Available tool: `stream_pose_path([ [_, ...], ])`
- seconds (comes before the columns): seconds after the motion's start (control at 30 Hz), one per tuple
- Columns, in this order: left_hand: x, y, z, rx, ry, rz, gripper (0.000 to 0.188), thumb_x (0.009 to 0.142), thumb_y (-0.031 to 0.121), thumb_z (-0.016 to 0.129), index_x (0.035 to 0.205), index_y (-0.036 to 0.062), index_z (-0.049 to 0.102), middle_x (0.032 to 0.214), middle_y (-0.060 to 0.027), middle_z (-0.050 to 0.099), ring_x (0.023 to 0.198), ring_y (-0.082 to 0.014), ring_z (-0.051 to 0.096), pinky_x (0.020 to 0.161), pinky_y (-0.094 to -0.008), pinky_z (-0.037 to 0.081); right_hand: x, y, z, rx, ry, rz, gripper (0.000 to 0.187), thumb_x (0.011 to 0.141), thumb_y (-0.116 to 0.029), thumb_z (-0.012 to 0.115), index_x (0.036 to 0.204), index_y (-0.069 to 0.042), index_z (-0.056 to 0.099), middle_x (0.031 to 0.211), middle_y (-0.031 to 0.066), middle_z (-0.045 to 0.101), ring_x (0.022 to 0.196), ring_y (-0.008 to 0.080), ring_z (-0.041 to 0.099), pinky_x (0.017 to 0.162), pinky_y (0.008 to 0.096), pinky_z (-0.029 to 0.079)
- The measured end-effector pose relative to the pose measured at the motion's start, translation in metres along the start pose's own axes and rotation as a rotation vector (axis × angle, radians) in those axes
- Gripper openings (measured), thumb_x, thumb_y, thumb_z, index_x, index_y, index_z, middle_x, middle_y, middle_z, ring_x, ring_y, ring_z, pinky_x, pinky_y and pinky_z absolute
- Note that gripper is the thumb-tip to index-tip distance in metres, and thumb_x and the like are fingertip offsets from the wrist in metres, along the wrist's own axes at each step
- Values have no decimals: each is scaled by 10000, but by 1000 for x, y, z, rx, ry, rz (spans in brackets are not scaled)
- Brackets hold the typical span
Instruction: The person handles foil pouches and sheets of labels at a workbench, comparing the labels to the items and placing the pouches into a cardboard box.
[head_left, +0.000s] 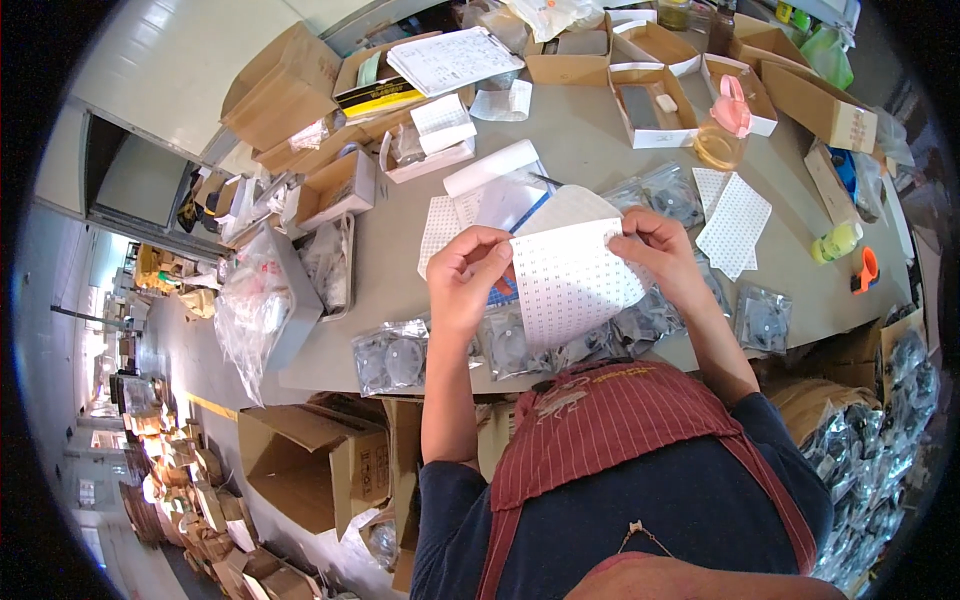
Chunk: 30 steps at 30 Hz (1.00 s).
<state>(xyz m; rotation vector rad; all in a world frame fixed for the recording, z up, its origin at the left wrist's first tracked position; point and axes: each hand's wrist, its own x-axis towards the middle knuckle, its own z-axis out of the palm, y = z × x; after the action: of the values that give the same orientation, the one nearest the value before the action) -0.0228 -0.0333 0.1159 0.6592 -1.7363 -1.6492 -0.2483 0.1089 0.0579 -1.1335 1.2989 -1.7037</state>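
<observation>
Fingers (pixel 490 266) of left hand (pixel 461 270) and right hand (pixel 663 258) pinch the label sheet (pixel 572 285) near its top corners; I'd guess light, floppy, best edge-held.

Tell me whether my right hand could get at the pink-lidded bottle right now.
Probably yes, once the right hand lets go of the printed sheet. Nothing seems to cover the pink-lidded bottle; what lies between looks low: bagged parts and loose sheets.
</observation>
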Motion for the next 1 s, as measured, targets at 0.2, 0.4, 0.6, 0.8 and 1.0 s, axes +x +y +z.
stream_pose_path([
  [0.2, 0, -6, 1, 86, 7, -12, 39, 875, 10, 625, 891, -24, 635, 745, -23, 641, 610, -70, 569, 521, -218, 458, -3, 2, 4, 24, -8, 25, 130, 846, -69, 712, 856, 16, 614, 855, 5, 550, 802, 81, 499, 725, 239, 380],
  [0.4, 0, -11, 4, 99, 56, -5, 12, 847, -24, 611, 847, -18, 621, 717, -10, 616, 608, -53, 546, 525, -200, 429, -5, 1, 6, 13, -4, 39, 120, 850, -50, 699, 838, 14, 597, 850, 0, 531, 799, 77, 491, 723, 231, 376],
  [0.6, -5, -8, 4, 85, 12, -32, 31, 826, -27, 620, 809, -6, 605, 692, -3, 593, 595, -45, 526, 520, -196, 413, -7, 7, 4, 95, 61, 67, 137, 853, -51, 696, 818, 0, 573, 835, -17, 498, 785, 65, 465, 724, 220, 363],
  [0.8, -4, -22, 1, 103, -12, -17, 58, 818, 0, 639, 790, 13, 590, 688, -9, 589, 595, -77, 539, 523, -220, 423, -8, 6, 4, 89, 57, 58, 136, 853, -50, 697, 824, -3, 573, 832, -19, 499, 784, 59, 462, 710, 213, 360],
  [1.0, -8, -20, 6, 30, -36, -62, 93, 817, -8, 643, 783, 23, 562, 692, 19, 566, 610, -39, 511, 514, -199, 406, -10, 9, 5, 91, 85, 29, 122, 857, -34, 694, 828, -2, 580, 829, -21, 499, 788, 55, 466, 710, 213, 367],
])
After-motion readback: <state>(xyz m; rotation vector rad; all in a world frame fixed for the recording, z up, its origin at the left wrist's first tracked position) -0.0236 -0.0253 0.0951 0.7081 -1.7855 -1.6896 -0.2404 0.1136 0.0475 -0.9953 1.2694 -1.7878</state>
